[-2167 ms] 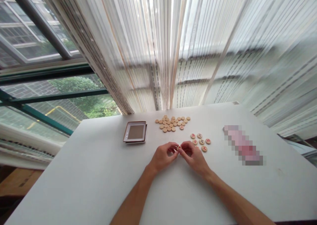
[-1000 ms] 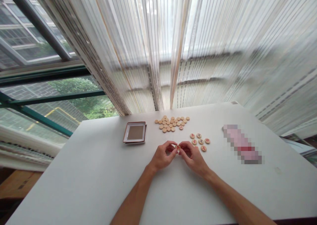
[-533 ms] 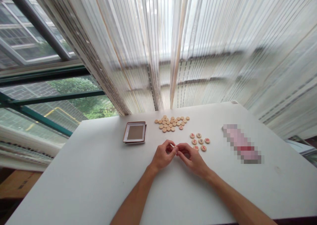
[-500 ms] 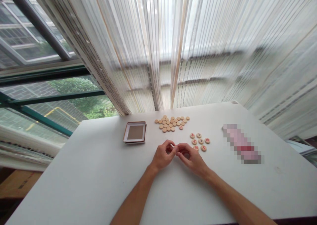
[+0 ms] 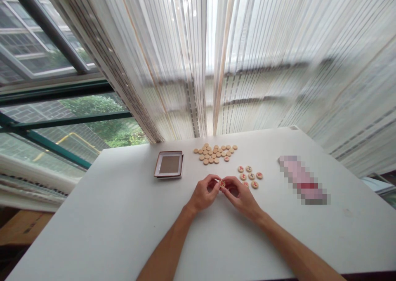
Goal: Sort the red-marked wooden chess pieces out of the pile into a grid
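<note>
A round wooden Chinese chess piece (image 5: 222,184) with a red character is pinched between the fingertips of both hands, its marked face turned up. My left hand (image 5: 204,193) grips it from the left, and my right hand (image 5: 239,194) from the right. Just beyond my right hand lie several chess pieces (image 5: 251,176) with red or black characters showing; one is partly covered by that hand. Farther back sits a cluster of several pieces (image 5: 213,152), nearly all showing plain faces. One piece with a red mark (image 5: 227,159) rests at the cluster's near edge.
A square box or tray (image 5: 157,165) with a brown inside stands left of the cluster on the white table (image 5: 117,215). Toward the right lies a pink, blurred-out object (image 5: 298,175). Striped curtains (image 5: 198,66) hang behind the table's far edge.
The chess piece between my fingertips has turned, so its red character now shows. Both hands have stayed in nearly the same place.
</note>
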The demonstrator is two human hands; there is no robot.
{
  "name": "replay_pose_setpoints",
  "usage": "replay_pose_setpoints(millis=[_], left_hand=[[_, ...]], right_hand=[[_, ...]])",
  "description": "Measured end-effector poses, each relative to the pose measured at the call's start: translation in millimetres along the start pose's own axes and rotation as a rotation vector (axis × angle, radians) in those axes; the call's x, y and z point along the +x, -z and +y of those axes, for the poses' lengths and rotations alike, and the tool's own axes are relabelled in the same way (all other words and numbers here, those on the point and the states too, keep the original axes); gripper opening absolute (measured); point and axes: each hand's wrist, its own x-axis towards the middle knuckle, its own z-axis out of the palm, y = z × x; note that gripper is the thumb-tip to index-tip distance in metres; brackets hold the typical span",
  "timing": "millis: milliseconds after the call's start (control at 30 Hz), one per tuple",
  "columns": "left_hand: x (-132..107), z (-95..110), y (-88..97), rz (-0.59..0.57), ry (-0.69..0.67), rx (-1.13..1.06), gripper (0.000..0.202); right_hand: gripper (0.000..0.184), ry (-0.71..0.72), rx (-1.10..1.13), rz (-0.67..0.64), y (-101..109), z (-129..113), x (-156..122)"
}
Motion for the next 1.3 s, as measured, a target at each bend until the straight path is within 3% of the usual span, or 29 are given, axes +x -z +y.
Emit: replay_pose_setpoints(millis=[500, 1300], left_hand=[[-2.0, 0.8, -0.4, -0.025, -0.062, 0.06, 0.026], [-3.1, -4.6, 5.4, -0.07, -0.084, 0.155, 0.026]], right_hand=[[0.02, -0.048, 0.092, -0.009, -0.1, 6.8, -1.7], [0.018, -0.08, 0.053, 0.015, -5.4, 3.4, 6.3]])
